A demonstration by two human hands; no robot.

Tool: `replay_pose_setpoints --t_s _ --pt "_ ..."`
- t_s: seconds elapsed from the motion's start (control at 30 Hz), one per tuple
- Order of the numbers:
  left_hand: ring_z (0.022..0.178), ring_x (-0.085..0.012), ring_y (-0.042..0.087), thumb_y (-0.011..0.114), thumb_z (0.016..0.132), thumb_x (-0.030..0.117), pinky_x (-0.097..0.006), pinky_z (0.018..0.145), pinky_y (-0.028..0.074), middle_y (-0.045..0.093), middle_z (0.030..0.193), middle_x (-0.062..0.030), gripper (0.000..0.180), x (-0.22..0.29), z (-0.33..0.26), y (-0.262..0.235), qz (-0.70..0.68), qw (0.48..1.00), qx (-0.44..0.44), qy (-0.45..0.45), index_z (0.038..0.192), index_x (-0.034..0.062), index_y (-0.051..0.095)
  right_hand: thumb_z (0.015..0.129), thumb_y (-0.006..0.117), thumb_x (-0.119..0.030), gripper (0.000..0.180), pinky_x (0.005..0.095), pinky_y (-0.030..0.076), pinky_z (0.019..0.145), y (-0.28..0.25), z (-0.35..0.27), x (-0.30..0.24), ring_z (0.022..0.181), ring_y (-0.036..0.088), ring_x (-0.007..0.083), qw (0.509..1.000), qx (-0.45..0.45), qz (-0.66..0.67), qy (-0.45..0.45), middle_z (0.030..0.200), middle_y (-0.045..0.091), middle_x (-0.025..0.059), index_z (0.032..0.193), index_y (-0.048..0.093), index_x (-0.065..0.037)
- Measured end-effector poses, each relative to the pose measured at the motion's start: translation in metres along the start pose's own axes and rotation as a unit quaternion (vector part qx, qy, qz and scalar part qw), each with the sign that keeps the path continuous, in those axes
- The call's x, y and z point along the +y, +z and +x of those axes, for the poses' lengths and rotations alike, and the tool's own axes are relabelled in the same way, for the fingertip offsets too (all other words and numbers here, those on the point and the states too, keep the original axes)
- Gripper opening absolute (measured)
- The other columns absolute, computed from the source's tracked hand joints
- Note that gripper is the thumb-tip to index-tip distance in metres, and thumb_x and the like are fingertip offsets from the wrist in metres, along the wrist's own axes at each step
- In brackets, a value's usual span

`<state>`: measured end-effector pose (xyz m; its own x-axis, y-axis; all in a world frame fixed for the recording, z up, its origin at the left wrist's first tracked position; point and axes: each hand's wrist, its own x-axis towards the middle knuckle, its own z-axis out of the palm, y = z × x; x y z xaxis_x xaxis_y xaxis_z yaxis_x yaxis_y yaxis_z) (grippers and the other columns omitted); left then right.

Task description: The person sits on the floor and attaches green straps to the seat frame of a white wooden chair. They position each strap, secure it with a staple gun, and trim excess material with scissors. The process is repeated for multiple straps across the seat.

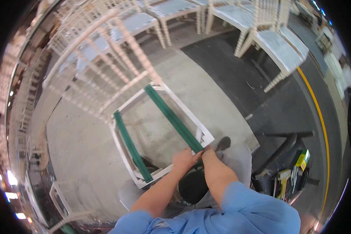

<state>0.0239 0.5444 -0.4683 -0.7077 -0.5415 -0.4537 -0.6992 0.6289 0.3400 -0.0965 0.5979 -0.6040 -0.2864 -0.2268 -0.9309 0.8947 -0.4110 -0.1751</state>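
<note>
The near end of a green strap is gripped at the front rail of a white chair frame by the closed fingers of the left hand and right hand. A 2nd strap is stretched alongside.

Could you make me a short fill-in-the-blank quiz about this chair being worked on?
1. Two ____ fabric straps stretch across the white wooden chair's open seat frame.
2. Both hands, the left hand and the right hand, meet at the strap's ____ end.
3. The person's sleeves are ____.
Missing words: green; near; blue
</note>
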Motion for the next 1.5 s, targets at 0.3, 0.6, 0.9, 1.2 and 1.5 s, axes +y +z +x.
replay_pose_setpoints --t_s 0.3,0.6,0.9,1.2,1.5 --pt "0.086 -0.0402 0.072 0.062 0.09 0.07 -0.048 0.075 0.058 0.071 0.093 -0.0258 0.072 -0.002 0.01 -0.011 -0.007 0.998 -0.059 0.03 0.105 -0.0001 0.071 0.105 0.04 -0.042 0.046 0.0393 0.057 0.065 0.009 0.038 0.002 0.096 0.068 0.0255 0.998 0.05 -0.021 -0.038 0.121 0.063 0.0169 0.126 0.06 -0.007" --pt "0.119 -0.0225 0.06 0.061 0.091 0.008 -0.037 0.109 0.045 0.064 0.131 -0.0118 0.051 -0.081 0.053 -0.014 -0.731 0.577 -0.346 -0.119 0.14 -0.002 0.053 0.104 0.043 -0.041 0.044 0.0399 0.058 0.067 0.013 0.065 0.015 0.093 0.069 0.0267 0.989 0.087 -0.1 -0.063 0.116 0.065 0.017 0.123 0.062 -0.007" --pt "0.09 -0.0191 0.068 0.065 0.099 0.015 -0.031 0.08 0.058 0.072 0.101 -0.0115 0.017 -0.073 0.097 0.046 -0.641 0.586 -0.388 -0.308 0.107 0.0007 0.069 0.103 0.047 -0.04 0.042 0.0405 0.058 0.069 -0.001 0.084 0.035 0.09 0.07 0.0279 0.964 0.108 -0.232 -0.071 0.111 0.067 0.017 0.119 0.064 -0.007" --pt "0.094 -0.0248 0.073 0.063 0.101 0.02 -0.04 0.086 0.064 0.072 0.105 -0.013 0.027 -0.098 0.13 0.133 -0.754 0.427 -0.387 -0.317 0.122 0.0031 0.066 0.101 0.05 -0.039 0.04 0.0411 0.058 0.07 -0.002 0.079 0.059 0.087 0.071 0.0291 0.871 0.12 -0.469 -0.08 0.106 0.069 0.0171 0.116 0.067 -0.007" --pt "0.099 -0.0197 0.07 0.065 0.101 0.023 -0.033 0.084 0.063 0.07 0.114 -0.0048 0.025 -0.066 0.129 0.112 -0.881 0.331 -0.273 -0.199 0.125 0.0143 0.065 0.1 0.054 -0.038 0.038 0.0418 0.058 0.072 -0.019 0.078 0.065 0.084 0.072 0.0303 0.728 0.114 -0.671 -0.08 0.101 0.071 0.0171 0.113 0.069 -0.007"
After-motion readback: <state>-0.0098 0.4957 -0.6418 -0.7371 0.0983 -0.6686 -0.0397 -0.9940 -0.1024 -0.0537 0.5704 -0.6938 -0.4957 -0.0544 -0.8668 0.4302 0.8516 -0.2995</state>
